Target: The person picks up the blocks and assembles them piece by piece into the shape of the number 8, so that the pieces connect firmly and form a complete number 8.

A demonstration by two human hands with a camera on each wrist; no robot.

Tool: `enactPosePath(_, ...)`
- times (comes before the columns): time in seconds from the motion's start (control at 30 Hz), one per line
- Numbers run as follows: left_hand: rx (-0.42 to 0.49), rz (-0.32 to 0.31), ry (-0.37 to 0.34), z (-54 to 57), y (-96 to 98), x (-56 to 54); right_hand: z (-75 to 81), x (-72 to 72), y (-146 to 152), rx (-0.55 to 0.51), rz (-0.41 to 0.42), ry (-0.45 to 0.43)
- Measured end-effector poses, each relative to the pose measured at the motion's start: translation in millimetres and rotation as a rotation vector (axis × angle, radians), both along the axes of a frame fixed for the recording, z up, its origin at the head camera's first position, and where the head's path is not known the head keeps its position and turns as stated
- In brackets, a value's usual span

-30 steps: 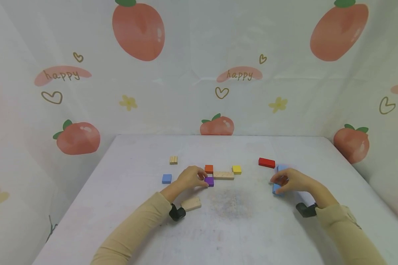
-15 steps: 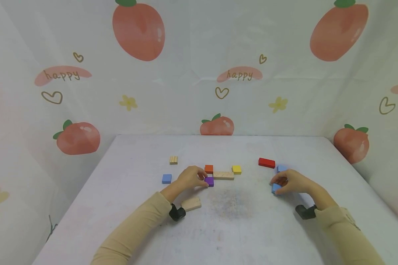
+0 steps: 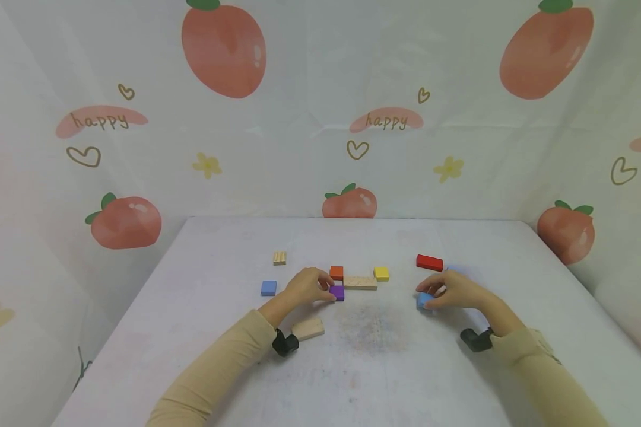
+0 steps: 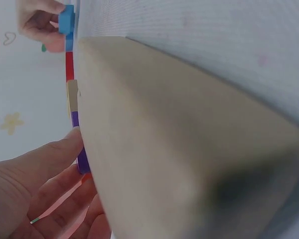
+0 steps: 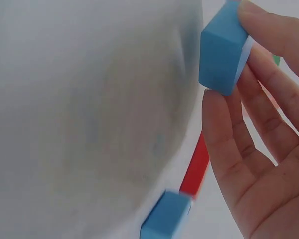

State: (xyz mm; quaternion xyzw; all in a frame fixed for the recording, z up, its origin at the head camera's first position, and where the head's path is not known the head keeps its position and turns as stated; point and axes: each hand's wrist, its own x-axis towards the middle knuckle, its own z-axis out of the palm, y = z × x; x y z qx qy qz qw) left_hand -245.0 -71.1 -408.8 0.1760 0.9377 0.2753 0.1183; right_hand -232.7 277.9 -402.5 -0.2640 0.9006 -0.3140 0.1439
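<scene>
My left hand (image 3: 305, 287) pinches a small purple block (image 3: 338, 293) between thumb and fingers, beside an orange-red block (image 3: 336, 273) and a long plain wooden block (image 3: 360, 283). In the left wrist view, the thumb lies against the near side of the purple block (image 4: 83, 160), with the fingers behind. On the right, my right hand (image 3: 459, 291) grips a blue block (image 3: 424, 301). The right wrist view shows this blue block (image 5: 223, 50) between thumb and fingertips. Whether it touches the table cannot be told.
A yellow block (image 3: 381, 273) stands at the long block's right end. Farther right are a red block (image 3: 430, 263) and a partly hidden blue block (image 5: 165, 216). To the left lie another blue block (image 3: 269, 288), a striped block (image 3: 279, 258) and a plain wooden block (image 3: 308, 328).
My right hand has carried its blue block leftward, away from the other blue block near the red one. The left hand and purple block have stayed in place.
</scene>
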Motion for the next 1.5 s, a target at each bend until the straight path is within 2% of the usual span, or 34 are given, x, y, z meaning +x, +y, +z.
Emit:
enactPosePath(0.33,0.003,0.021,-0.007,1.3,0.1,1.4,-1.0,-5.4,-20,-0.021,0.028,-0.018)
enactPosePath(1.5,0.017,0.023,-0.009,1.0,0.1,0.6,-5.7,-14.6,-65,-0.017,0.005,0.008)
